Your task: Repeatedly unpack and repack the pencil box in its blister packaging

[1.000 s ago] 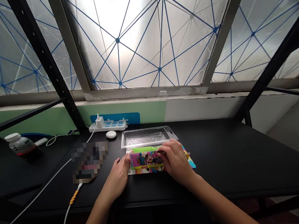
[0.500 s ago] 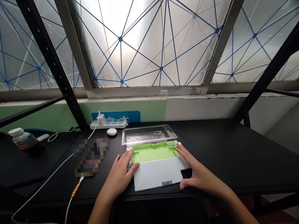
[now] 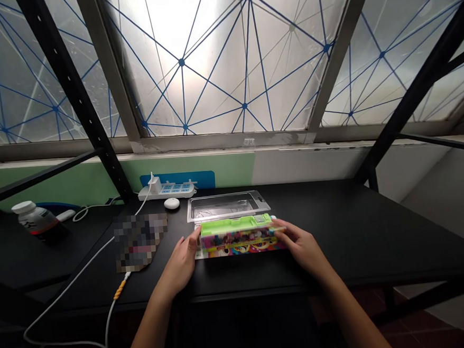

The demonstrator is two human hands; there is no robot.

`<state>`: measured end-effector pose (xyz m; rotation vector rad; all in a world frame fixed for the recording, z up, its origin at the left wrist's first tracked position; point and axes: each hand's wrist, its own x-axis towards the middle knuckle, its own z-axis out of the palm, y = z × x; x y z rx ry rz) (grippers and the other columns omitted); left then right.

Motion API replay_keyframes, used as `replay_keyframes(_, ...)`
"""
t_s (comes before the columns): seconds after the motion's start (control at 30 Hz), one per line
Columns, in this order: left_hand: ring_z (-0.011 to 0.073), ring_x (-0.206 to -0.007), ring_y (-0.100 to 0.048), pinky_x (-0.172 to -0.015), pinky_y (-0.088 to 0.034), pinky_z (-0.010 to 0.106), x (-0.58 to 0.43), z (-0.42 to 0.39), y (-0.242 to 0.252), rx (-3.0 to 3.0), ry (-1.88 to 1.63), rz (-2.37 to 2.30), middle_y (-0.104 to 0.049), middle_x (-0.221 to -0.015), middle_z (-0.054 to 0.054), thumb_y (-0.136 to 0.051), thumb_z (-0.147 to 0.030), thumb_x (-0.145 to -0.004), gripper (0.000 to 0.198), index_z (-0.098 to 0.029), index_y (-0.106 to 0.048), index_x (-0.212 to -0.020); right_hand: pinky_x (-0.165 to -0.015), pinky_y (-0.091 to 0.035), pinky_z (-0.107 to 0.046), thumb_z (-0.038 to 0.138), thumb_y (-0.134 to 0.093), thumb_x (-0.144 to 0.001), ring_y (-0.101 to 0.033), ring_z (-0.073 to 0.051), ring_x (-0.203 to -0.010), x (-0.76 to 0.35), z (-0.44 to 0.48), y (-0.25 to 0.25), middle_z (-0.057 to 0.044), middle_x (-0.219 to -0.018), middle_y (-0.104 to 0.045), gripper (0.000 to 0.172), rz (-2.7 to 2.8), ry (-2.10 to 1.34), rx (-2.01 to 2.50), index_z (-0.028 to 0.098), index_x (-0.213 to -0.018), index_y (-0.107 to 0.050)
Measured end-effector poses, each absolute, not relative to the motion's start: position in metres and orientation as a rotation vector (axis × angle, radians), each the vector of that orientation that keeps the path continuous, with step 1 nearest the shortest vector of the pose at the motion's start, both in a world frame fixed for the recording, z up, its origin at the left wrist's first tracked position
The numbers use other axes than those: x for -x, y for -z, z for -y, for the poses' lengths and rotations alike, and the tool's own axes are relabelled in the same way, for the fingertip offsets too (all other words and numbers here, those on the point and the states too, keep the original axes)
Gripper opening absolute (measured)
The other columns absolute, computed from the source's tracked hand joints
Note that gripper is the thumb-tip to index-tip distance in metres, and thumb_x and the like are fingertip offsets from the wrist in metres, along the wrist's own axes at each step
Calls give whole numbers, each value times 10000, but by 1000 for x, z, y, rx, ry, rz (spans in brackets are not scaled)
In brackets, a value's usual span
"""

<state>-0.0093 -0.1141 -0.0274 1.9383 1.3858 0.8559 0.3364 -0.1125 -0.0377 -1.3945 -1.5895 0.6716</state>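
A pencil case (image 3: 236, 239) with a bright green inside and a colourful printed outer face lies across the desk in front of me. Its lid is swung up at the near side, so part of the green tray (image 3: 227, 226) shows behind it. My left hand (image 3: 183, 259) grips the case's left end, thumb up near the top corner. At the right end, my right hand (image 3: 300, 243) has thumb and fingers on the lid's edge. Just behind the case lies a clear plastic package shell (image 3: 228, 206). A colourful printed strip shows beneath the lid; whether it is part of the case I cannot tell.
To the left lies a blurred-out flat object (image 3: 141, 243) with a white cable (image 3: 69, 286) plugged in. A power strip (image 3: 167, 190), a small white round case (image 3: 171, 203) and a white-capped bottle (image 3: 38, 219) stand farther back. Black metal posts (image 3: 70, 84) frame the desk.
The lid, which lay flat towards me with its white inside up, has been raised and now shows its printed outer face. Both hands have moved up with it.
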Motion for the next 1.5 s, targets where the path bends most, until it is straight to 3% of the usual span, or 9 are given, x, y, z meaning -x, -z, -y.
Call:
replay_keyframes(0.1,240,-1468,-342,-1215,-235,462,9,113,28,-1907,-906,-1370,-437,-1553,60,-101,-612,-1020,676,-254,-315,-1553,-900,-580,-428,515,-605,-899,-696,-295,-1070,-319,110,38,-118,-1211,-704,545,1494,-516,1448,220,-1356,-582)
replay_keyframes(0.23,281,-1428,-408,-1173,-299,479,4,114,28,-1951,-837,-1477,-487,-1511,126,-342,-616,-999,719,-198,-229,-1572,-1021,-498,-475,511,-629,-879,-588,-317,-1248,-309,111,38,-154,-1412,-564,631,1678,-347,1523,209,-1422,-516)
replay_keyframes(0.4,314,-1248,-590,-1066,-426,461,0,118,31,-2248,-944,-1617,-632,-1355,126,-514,-551,-955,649,-215,-386,-1495,-1065,-461,-487,364,-755,-777,-560,-325,-1287,-306,118,39,-130,-1401,-601,679,1763,-391,1527,209,-1406,-553)
replay_keyframes(0.63,317,-1359,-467,-1116,-374,437,-11,95,-3,-2454,-1243,-1675,-537,-1444,126,-578,-583,-912,639,-251,-435,-1439,-1032,-499,-465,402,-783,-748,-646,-322,-1174,-309,89,8,-116,-1289,-687,592,1677,-254,1379,192,-1290,-668)
replay_keyframes(0.8,360,-1212,-552,-984,-438,435,-15,40,-33,-2483,-721,-1901,-601,-1302,199,-603,-550,-896,800,-149,-309,-1522,-1025,-506,-419,438,-753,-790,-653,-296,-1169,-308,29,-9,-82,-1270,-703,544,1720,-283,1337,214,-1280,-675)
replay_keyframes(0.97,367,-1160,-556,-949,-446,466,-10,19,-14,-2437,-522,-2017,-629,-1213,187,-504,-619,-921,674,-191,-460,-1440,-990,-525,-409,434,-738,-816,-672,-287,-1139,-305,4,14,-94,-1204,-734,474,1830,-315,1378,214,-1235,-704)
replay_keyframes(1.2,403,-1486,-200,-1113,-227,669,-24,33,3,-2470,-433,-1984,-255,-1614,218,-304,-640,-977,671,-159,-523,-1391,-1112,-401,-474,310,-562,-955,-539,-284,-1314,-308,9,30,-119,-1371,-630,294,1997,-202,1389,209,-1168,-737)
replay_keyframes(1.37,352,-1525,-121,-1167,-211,573,-52,22,-6,-2552,-490,-1812,-133,-1656,180,-272,-627,-991,704,-162,-368,-1511,-1057,-377,-601,279,-472,-993,-516,-341,-1302,-294,27,19,-163,-1359,-621,293,1999,2,1353,194,-1034,-749)
replay_keyframes(1.5,355,-1529,-85,-1158,-213,593,-69,-5,-8,-2520,-388,-1716,-121,-1655,192,-242,-635,-990,742,-159,-269,-1559,-1006,-442,-480,305,-512,-989,-609,-264,-1133,-267,59,15,-114,-1138,-709,234,2171,55,1177,216,-960,-727)
